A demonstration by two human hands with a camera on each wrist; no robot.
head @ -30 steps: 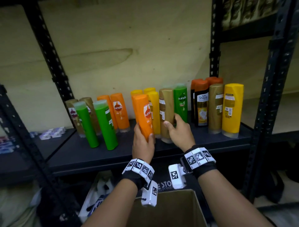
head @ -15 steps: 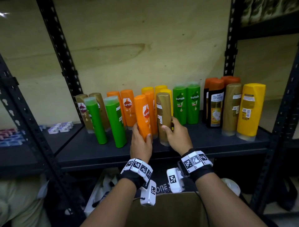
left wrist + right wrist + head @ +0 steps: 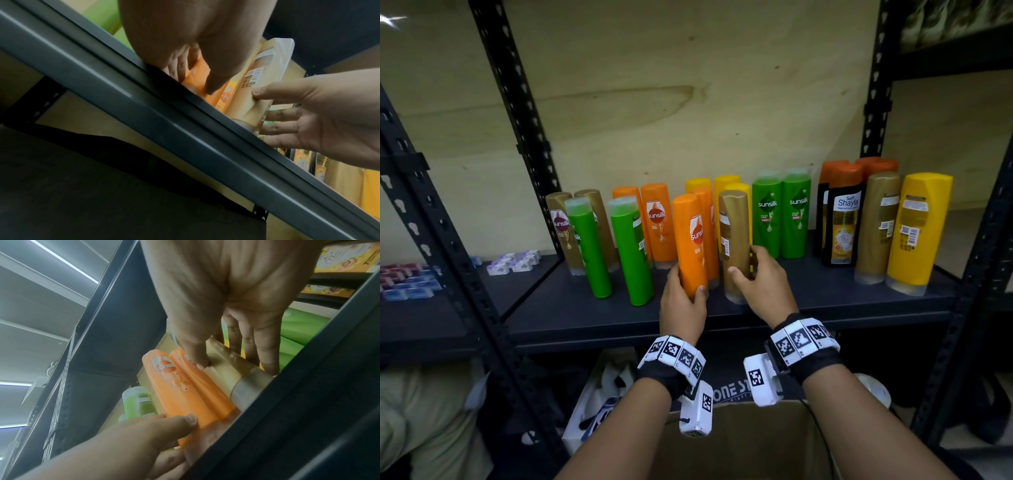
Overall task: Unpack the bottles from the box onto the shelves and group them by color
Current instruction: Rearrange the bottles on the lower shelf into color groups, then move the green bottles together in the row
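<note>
On the black shelf (image 3: 774, 308), my left hand (image 3: 681, 301) grips the lower end of an orange Sunsilk bottle (image 3: 690, 240), upright and close beside another orange bottle (image 3: 709, 233). Just right of it, my right hand (image 3: 760, 277) holds a gold bottle (image 3: 734, 236) by its lower part, thumb in front and fingers behind. The gold bottle stands in front of the yellow bottles (image 3: 726, 185). The right wrist view shows the gold bottle (image 3: 232, 368) against the orange pair (image 3: 185, 394). The cardboard box (image 3: 739, 442) is below, between my forearms.
Left on the shelf stand two green bottles (image 3: 631, 253), gold ones (image 3: 560, 226) and orange ones (image 3: 659, 222). Right are two green Sunsilk bottles (image 3: 780, 216), black-and-orange bottles (image 3: 844, 219), a gold (image 3: 878, 222) and a yellow (image 3: 917, 233). Black uprights (image 3: 517, 113) flank the bay.
My right hand has carried the gold bottle left, from in front of a green bottle to a spot beside the orange one. The left hand's orange bottle now sits against another orange bottle.
</note>
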